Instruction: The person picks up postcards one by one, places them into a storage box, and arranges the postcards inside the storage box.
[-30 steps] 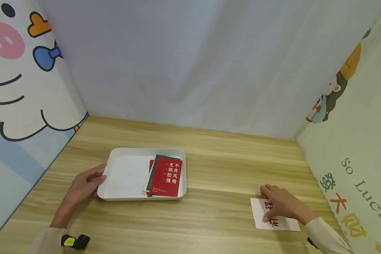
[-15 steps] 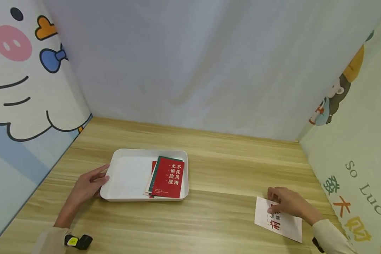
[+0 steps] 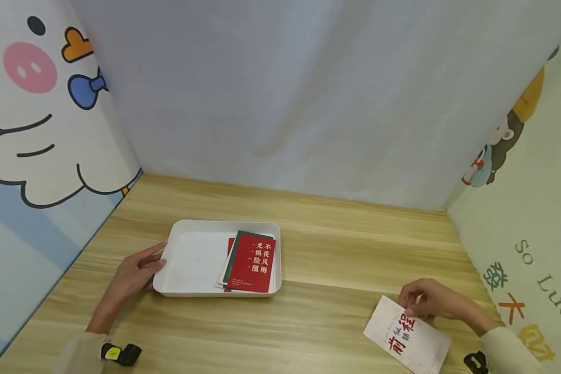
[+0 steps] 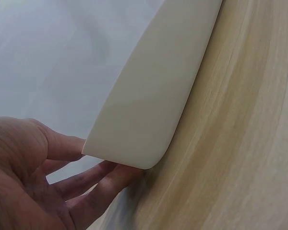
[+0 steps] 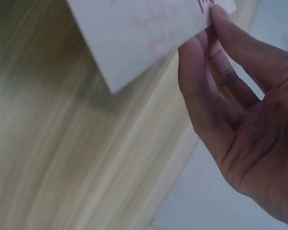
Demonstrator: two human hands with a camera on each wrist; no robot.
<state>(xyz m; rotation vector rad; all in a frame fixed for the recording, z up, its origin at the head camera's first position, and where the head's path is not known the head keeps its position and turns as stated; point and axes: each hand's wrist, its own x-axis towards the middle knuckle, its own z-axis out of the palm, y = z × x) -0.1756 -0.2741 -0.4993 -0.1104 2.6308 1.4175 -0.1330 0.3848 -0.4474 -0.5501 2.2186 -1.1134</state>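
At the left end of a white tray (image 3: 189,257), my left hand (image 3: 133,274) grips the wall. In the left wrist view its thumb is at the tray rim (image 4: 134,105) and the other fingers reach to the underside. A red card (image 3: 251,265) with white characters tops a small pile at the tray's right end; green and pale card edges peek out below it. Off to the right, my right hand (image 3: 441,302) pinches a white card (image 3: 399,337) with red and dark lettering by its edge. The card is tilted and lifted from the table, its lower corner hanging free in the right wrist view.
Both objects are over a wood-grain table (image 3: 318,249). A pale curtain (image 3: 285,104) closes off the back. Cartoon-printed panels stand at the left (image 3: 42,156) and right (image 3: 533,208). Small black devices are strapped to both wrists.
The right hand has raised the white card off the table and turned it to a slant. The left hand stays on the tray. The whole view has shifted slightly.
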